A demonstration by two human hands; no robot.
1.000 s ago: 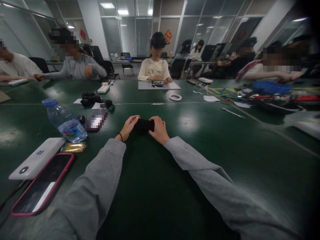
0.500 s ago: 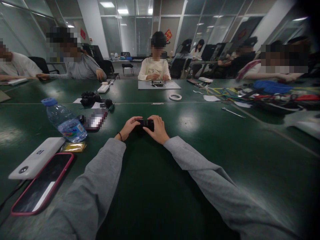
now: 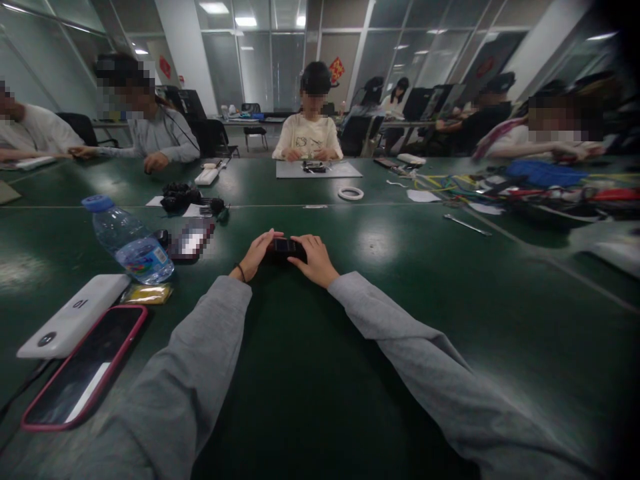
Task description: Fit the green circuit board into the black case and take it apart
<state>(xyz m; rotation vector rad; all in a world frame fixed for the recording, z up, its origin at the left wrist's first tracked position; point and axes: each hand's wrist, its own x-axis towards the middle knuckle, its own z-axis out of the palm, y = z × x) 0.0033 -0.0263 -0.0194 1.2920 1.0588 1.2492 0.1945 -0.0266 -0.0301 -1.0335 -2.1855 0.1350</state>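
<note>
A small black box-shaped object (image 3: pixel 286 247) with thin light lines on its face sits between my hands low over the green table (image 3: pixel 320 373); its exact kind is too dark to tell. My right hand (image 3: pixel 315 260) wraps its right end, fingers over the top and thumb along the near side. At the left end, my left hand (image 3: pixel 255 255) cups it, fingertips reaching behind the far edge and the thumb lifted along the hand. Both palms partly hide the ends of the object.
To my left are a water bottle (image 3: pixel 131 247), a white power bank (image 3: pixel 75 317), a red-cased phone (image 3: pixel 85 370) and a yellow packet (image 3: pixel 147 294). Farther off lie a tape roll (image 3: pixel 351 193), a metal rod (image 3: pixel 467 225) and tangled cables (image 3: pixel 545 193). Several people sit around.
My left thumb has drawn back from the front of the black object, showing more of its left part. My right fingers have shifted slightly. Across the table, a person's hand has lowered.
</note>
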